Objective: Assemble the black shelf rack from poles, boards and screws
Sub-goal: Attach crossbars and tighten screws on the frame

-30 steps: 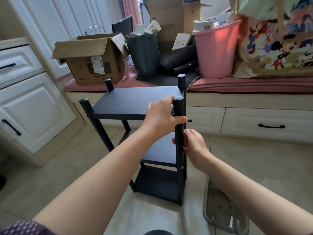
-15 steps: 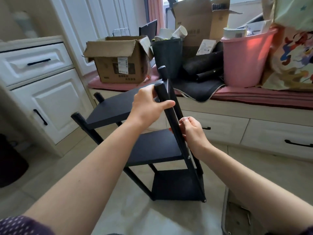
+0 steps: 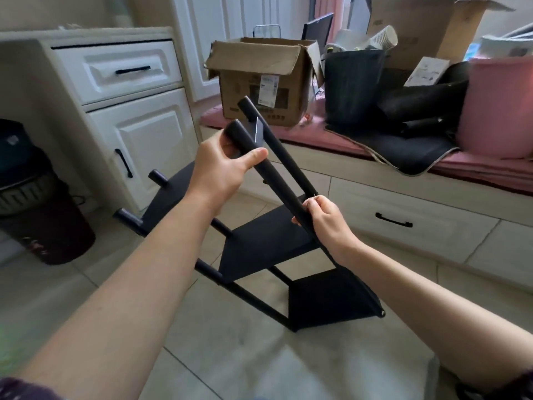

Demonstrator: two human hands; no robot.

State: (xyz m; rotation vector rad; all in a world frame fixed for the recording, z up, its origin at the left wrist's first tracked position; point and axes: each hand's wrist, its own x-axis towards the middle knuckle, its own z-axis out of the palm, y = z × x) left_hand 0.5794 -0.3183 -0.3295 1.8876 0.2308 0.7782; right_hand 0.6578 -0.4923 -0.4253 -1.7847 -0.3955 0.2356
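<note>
Black shelf rack (image 3: pixel 268 241): on the tiled floor, tilted toward ten o'clock. Our left hand (image 3: pixel 222 168) grasps its near pole (image 3: pixel 277 180) near the top; our right hand (image 3: pixel 326 219) pinches the pole lower, toward four o'clock.

No text is legible. A white shipping label (image 3: pixel 268 90) on the front of the cardboard box (image 3: pixel 259 82) and a white leaflet (image 3: pixel 427 71) right of the box are too blurred to read.

Both forearms are bare from wrist to elbow. The left hand (image 3: pixel 222 166) and right hand (image 3: pixel 326 223) wear no gloves. A dark purple dotted sleeve (image 3: pixel 20 389) begins above the left elbow.
</note>
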